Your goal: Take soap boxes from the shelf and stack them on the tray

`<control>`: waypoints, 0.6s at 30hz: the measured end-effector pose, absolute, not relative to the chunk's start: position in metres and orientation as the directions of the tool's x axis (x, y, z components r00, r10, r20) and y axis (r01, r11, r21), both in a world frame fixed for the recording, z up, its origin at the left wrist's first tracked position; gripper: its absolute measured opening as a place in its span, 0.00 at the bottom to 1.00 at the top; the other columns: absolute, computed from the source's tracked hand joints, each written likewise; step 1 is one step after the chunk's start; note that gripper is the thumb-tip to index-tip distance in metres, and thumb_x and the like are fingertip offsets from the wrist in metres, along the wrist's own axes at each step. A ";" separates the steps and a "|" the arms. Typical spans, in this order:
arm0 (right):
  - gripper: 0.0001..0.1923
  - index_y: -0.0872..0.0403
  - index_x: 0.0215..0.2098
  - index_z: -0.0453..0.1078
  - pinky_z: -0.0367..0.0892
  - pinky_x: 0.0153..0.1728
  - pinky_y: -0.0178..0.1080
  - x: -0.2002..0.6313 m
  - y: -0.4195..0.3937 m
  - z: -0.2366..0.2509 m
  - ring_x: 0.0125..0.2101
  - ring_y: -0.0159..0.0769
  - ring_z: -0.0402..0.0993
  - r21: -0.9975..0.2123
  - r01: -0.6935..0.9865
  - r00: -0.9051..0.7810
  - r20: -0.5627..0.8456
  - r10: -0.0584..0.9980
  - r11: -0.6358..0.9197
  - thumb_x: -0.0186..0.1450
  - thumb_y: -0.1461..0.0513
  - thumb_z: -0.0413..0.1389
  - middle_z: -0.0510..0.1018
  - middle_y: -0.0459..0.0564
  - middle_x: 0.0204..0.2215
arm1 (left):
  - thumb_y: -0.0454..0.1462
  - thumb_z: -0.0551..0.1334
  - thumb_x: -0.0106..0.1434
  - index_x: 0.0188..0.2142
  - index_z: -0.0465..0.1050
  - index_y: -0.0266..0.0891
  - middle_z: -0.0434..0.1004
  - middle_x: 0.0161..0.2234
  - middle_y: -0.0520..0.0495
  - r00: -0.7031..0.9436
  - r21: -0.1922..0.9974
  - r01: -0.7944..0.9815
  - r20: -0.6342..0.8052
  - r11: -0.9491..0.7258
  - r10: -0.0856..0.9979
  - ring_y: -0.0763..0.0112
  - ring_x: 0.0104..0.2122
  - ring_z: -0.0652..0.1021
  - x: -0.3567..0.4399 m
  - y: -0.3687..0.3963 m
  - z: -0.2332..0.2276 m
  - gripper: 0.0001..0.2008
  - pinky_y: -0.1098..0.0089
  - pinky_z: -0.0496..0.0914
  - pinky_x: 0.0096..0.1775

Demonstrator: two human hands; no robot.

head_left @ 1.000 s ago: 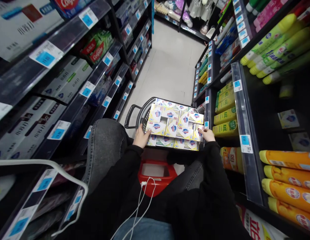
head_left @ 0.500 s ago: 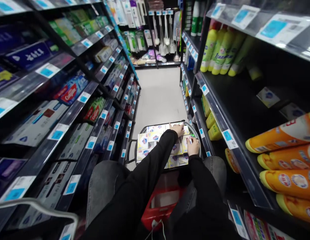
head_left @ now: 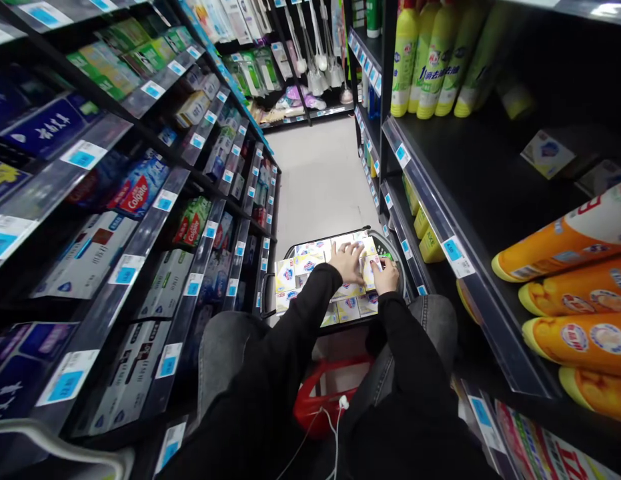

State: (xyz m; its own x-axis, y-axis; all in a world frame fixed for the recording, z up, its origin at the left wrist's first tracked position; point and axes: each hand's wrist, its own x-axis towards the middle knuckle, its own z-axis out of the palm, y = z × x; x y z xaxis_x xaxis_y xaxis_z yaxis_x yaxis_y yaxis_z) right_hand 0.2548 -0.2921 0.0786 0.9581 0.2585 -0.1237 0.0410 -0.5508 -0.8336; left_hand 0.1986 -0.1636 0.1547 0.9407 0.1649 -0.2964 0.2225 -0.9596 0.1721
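Your left hand [head_left: 346,261] lies flat and open on the soap boxes [head_left: 310,267] stacked in the basket [head_left: 396,257]; your right hand [head_left: 385,277] pinches one by its edge near the basket's right rim. Small yellow-and-white cartons with blue logos (stiff, light, probably smooth): take them by their short sides.

A narrow shop aisle with pale floor [head_left: 320,180] runs between dark stocked shelves [head_left: 455,193].

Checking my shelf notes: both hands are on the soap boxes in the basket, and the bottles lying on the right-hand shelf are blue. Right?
Not quite. The head view shows both hands, left hand and right hand, on the soap boxes in the basket, but the lying bottles are orange.
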 end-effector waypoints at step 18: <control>0.13 0.57 0.40 0.71 0.62 0.46 0.43 0.252 -0.294 0.072 0.42 0.45 0.71 -0.813 0.063 0.960 -0.108 0.257 -0.578 0.62 0.57 0.54 0.75 0.59 0.42 | 0.52 0.68 0.49 0.57 0.68 0.35 0.42 0.70 0.33 0.948 0.047 0.121 -0.303 -0.992 0.101 0.32 0.66 0.48 0.149 -0.166 0.136 0.39 0.35 0.47 0.61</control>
